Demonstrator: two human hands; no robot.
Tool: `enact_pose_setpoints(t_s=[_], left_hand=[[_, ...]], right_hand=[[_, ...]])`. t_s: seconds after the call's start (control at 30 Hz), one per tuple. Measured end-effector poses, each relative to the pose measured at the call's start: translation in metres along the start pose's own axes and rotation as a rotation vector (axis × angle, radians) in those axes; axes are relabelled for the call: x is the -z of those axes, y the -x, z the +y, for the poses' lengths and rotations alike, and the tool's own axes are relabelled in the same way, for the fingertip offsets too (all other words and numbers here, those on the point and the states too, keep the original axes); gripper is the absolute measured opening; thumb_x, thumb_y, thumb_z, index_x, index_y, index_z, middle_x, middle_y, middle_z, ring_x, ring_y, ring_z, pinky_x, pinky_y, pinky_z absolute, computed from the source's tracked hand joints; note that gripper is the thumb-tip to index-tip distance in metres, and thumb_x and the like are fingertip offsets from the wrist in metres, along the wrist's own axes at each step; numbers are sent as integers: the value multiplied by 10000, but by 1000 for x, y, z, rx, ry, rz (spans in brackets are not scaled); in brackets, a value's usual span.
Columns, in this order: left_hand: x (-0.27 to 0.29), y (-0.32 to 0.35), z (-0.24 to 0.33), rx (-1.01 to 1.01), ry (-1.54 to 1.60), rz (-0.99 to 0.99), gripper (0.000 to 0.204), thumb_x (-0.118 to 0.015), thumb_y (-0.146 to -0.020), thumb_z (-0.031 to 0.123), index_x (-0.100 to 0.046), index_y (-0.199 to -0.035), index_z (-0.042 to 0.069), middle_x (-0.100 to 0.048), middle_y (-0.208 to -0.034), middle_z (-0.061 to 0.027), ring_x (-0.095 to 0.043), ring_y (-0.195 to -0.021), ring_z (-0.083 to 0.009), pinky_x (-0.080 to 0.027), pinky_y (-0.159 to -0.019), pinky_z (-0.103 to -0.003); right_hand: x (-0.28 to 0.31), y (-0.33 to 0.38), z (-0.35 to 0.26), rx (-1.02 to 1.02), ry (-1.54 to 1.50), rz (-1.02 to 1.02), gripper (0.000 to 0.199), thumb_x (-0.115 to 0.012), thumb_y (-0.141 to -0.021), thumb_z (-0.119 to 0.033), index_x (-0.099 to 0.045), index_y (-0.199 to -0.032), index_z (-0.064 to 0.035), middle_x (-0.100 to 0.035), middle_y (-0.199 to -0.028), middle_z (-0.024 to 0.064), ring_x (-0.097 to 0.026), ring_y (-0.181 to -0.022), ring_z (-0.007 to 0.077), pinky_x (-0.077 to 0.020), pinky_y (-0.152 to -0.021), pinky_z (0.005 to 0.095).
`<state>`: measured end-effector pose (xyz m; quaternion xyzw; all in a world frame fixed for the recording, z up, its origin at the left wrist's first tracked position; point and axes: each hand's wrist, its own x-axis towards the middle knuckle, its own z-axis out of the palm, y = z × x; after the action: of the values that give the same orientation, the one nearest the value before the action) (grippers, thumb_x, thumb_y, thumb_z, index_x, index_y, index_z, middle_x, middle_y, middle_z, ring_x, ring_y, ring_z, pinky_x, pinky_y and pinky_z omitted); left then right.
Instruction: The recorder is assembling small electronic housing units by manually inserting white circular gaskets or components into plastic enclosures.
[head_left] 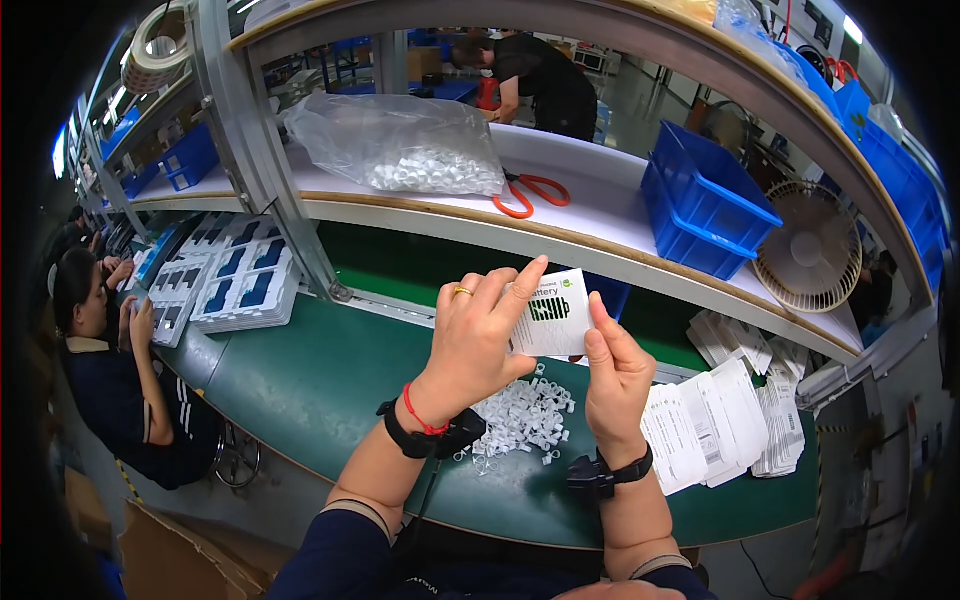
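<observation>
A small white cardboard box with green and black print is held up in front of me, above the green table. My left hand grips its left edge, thumb below and index finger stretched along the upper corner. On the other edge, the thumb and fingers of my right hand pinch it. Beneath the box, a heap of small white plastic clips lies on the table. Nearest my right wrist are flat white printed cartons, stacked and fanned out. The box's far side is hidden.
A shelf crosses ahead, bearing a clear bag of white parts, red-handled scissors, blue bins and a fan. White trays lie on the far left, beside a seated person. Another person bends beyond the shelf.
</observation>
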<state>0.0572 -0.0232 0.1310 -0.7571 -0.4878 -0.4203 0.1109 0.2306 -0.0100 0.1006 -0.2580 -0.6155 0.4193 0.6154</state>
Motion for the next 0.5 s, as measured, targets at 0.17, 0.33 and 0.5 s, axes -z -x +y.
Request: enact_pose_setpoints(t_s=[0.17,0.33,0.5], left_hand=[[-5,1,1,8,-16,7,920,-733,-504,144,-459,-1380,83,-571,-1113,-81,-538,-928,-262,-385,-814,-375],[-18,2,5,77,75,64,931,-735,-496,195,-454,-1372,49,-568,-1144,-103,-544,-939,-284,-395,-806,-383],[-16,4,8,94,26,24,935,-734,-494,202,-453,-1374,59,-572,-1138,-97,-547,-930,-283,-390,-780,-378]], right_hand=[[-1,-1,-5,86,145,-19,372,-555,-937,-25,-540,-1307,6,-645,-1123,93,-554,-1004,107,-448,-857,235],[-5,-5,-3,55,-73,10,466,-588,-903,7,-474,-1355,22,-587,-1238,123,-559,-1111,162,-453,-942,282],[-2,-5,3,37,-39,11,463,-616,-875,24,-507,-1326,22,-588,-1241,137,-574,-1103,172,-462,-944,290]])
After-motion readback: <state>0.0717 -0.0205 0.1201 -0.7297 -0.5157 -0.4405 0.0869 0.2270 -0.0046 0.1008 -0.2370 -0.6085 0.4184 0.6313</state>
